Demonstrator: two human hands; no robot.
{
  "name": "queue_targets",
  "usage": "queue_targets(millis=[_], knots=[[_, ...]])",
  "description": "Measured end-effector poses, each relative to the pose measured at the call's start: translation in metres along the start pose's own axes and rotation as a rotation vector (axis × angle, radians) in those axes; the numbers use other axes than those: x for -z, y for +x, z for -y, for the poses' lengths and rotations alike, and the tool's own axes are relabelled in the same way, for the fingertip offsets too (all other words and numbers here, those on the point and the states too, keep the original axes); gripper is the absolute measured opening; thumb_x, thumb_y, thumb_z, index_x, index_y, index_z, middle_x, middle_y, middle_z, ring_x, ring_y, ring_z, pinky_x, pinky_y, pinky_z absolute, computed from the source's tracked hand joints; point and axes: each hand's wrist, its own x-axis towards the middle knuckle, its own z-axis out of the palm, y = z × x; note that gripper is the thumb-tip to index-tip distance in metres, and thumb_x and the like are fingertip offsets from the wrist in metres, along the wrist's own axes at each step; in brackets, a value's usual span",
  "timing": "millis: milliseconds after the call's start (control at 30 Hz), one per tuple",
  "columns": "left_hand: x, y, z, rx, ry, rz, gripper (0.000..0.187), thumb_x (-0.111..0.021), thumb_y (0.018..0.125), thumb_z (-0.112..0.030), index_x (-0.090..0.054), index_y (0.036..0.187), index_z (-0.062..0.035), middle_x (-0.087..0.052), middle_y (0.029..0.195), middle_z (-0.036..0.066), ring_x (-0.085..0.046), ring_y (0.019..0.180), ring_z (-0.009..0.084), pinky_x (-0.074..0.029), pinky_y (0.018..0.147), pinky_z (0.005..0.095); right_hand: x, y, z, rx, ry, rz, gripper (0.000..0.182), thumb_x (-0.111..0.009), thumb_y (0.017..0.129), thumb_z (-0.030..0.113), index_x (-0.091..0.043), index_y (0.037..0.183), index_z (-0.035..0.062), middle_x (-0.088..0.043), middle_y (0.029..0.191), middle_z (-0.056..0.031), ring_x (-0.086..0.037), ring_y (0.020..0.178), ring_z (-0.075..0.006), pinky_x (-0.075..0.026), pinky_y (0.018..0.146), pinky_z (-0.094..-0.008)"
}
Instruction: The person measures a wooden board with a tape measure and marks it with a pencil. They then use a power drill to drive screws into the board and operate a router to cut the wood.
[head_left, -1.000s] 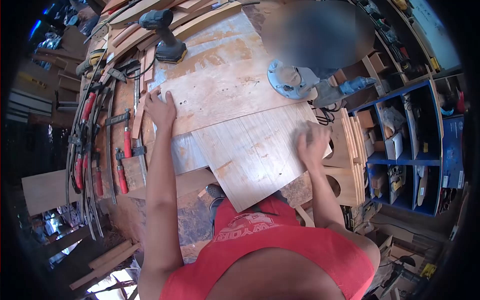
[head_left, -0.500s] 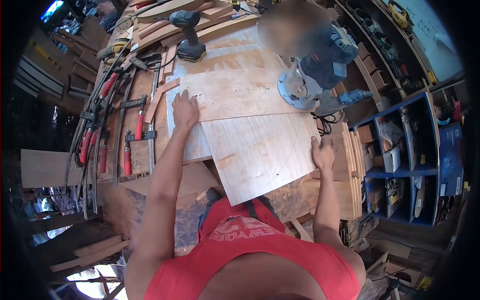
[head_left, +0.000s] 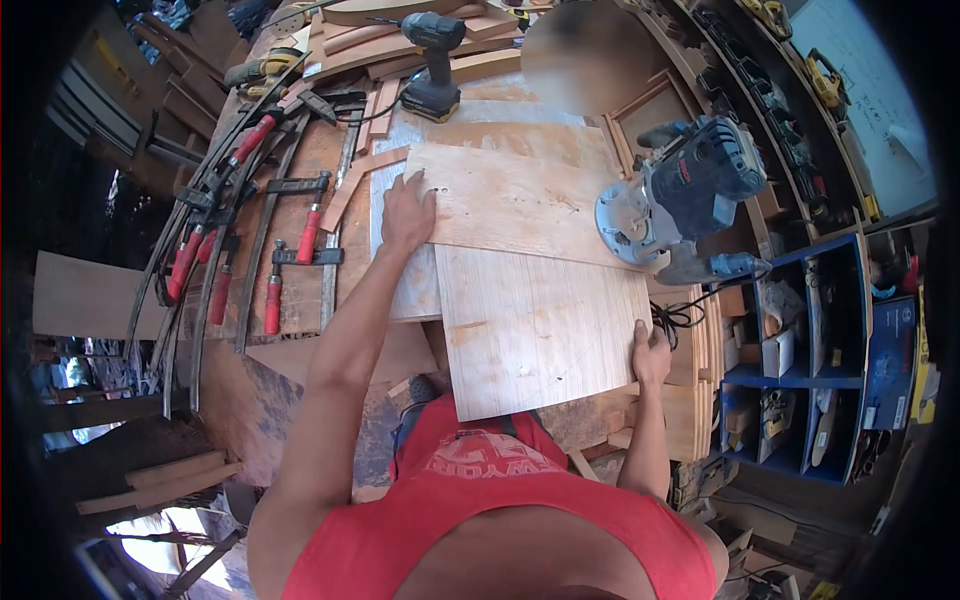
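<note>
A pale plywood board (head_left: 500, 205) lies across the workbench. My left hand (head_left: 408, 212) rests at its left end, fingers spread over the edge. Partly beneath it, a second wood-grained panel (head_left: 545, 330) juts over the bench's front edge toward my body. My right hand (head_left: 650, 358) grips this panel's right edge, thumb on top and the other fingers mostly hidden. On the upper board's right end stands a blue router (head_left: 700, 175) with a round base; neither hand touches it.
Several red-handled bar clamps (head_left: 273, 300) lie at left. A cordless drill (head_left: 433, 75) stands behind the boards near stacked wood strips (head_left: 400, 45). The router's black cord (head_left: 680, 315) coils at right, beside a blue shelf unit (head_left: 790, 383). A blurred patch covers the far side.
The view has turned and shifted slightly, so the bench items appear farther right. Both hands keep about the same places on the boards.
</note>
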Motion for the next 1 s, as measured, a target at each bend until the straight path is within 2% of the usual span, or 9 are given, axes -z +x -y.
queue_targets(millis=[167,200,333,433,500,633,733,833,1000], knots=[[0.001,0.003,-0.009,-0.012,-0.016,0.026,0.046,-0.065,0.092,-0.027,-0.062,0.133,-0.0067,-0.05,0.14,0.021,-0.053,0.118,0.0427,-0.047,0.103,0.0491,-0.005,-0.006,-0.009,0.036,0.171,0.004,0.063,-0.063,0.094,0.048,-0.065,0.125,-0.0057,-0.068,0.121,-0.0282,-0.063,0.117,-0.0392,-0.046,0.102,-0.0427],[-0.003,0.009,-0.01,-0.011,-0.013,0.034,0.045,-0.066,0.092,-0.027,-0.063,0.132,-0.0065,-0.05,0.14,0.021,-0.053,0.118,0.0429,-0.047,0.103,0.0491,-0.007,-0.005,-0.011,0.07,0.184,-0.036,0.056,-0.065,0.095,0.044,-0.067,0.119,-0.007,-0.071,0.113,-0.0259,-0.066,0.109,-0.0354,-0.048,0.097,-0.0416],[-0.012,0.013,-0.008,-0.039,-0.025,0.024,0.043,-0.066,0.091,-0.028,-0.066,0.128,-0.0064,-0.049,0.141,0.023,-0.053,0.119,0.0435,-0.047,0.103,0.0491,-0.021,0.012,-0.035,0.089,0.159,-0.096,0.053,-0.066,0.094,0.041,-0.069,0.117,-0.0065,-0.072,0.104,-0.0233,-0.068,0.1,-0.0304,-0.05,0.091,-0.0398],[-0.005,0.01,-0.012,-0.039,-0.026,0.055,0.041,-0.066,0.092,-0.028,-0.066,0.127,-0.0069,-0.049,0.141,0.024,-0.053,0.118,0.0436,-0.047,0.102,0.0493,-0.012,0.016,-0.02,0.028,0.264,0.007,0.055,-0.066,0.094,0.043,-0.068,0.118,-0.0069,-0.072,0.106,-0.0258,-0.068,0.104,-0.0316,-0.05,0.092,-0.0402],[-0.018,0.009,-0.003,-0.095,0.011,-0.053,0.039,-0.067,0.091,-0.029,-0.068,0.124,-0.0075,-0.053,0.136,0.021,-0.053,0.117,0.0429,-0.047,0.1,0.049,-0.008,0.019,-0.014,-0.019,0.184,0.01,0.058,-0.065,0.092,0.044,-0.066,0.126,-0.0024,-0.068,0.119,-0.0304,-0.064,0.117,-0.0419,-0.047,0.1,-0.045],[-0.018,0.014,-0.007,-0.1,0.027,-0.047,0.037,-0.065,0.093,-0.031,-0.068,0.121,-0.0081,-0.055,0.132,0.018,-0.054,0.116,0.0418,-0.047,0.1,0.0491,-0.008,0.021,-0.015,-0.034,0.099,-0.022,0.064,-0.064,0.091,0.052,-0.065,0.129,0.0013,-0.068,0.122,-0.0278,-0.062,0.121,-0.0416,-0.046,0.103,-0.0455],[-0.015,0.011,-0.011,-0.083,0.098,-0.025,0.037,-0.064,0.094,-0.033,-0.067,0.123,-0.0092,-0.055,0.133,0.018,-0.053,0.118,0.0413,-0.046,0.101,0.0499,-0.002,0.031,-0.012,-0.118,0.096,0.111,0.065,-0.064,0.089,0.054,-0.065,0.132,0.0055,-0.068,0.123,-0.0263,-0.062,0.121,-0.0405,-0.046,0.103,-0.0448],[-0.02,0.012,-0.008,-0.098,0.157,-0.055,0.038,-0.064,0.095,-0.035,-0.066,0.125,-0.0117,-0.053,0.138,0.022,-0.049,0.126,0.0415,-0.043,0.105,0.0508,-0.013,0.036,-0.014,-0.051,0.107,-0.031,0.059,-0.069,0.088,0.051,-0.07,0.123,0.0032,-0.074,0.106,-0.0208,-0.071,0.101,-0.0315,-0.051,0.092,-0.0378],[-0.018,0.011,-0.011,-0.063,0.169,-0.015,0.038,-0.064,0.095,-0.036,-0.066,0.125,-0.0121,-0.051,0.14,0.023,-0.046,0.129,0.0424,-0.041,0.108,0.0504,-0.012,0.051,-0.022,0.02,0.36,0.079,0.07,-0.073,0.086,0.047,-0.057,0.142,0.0084,-0.071,0.117,-0.0191,-0.068,0.106,-0.0335,-0.049,0.096,-0.038]])
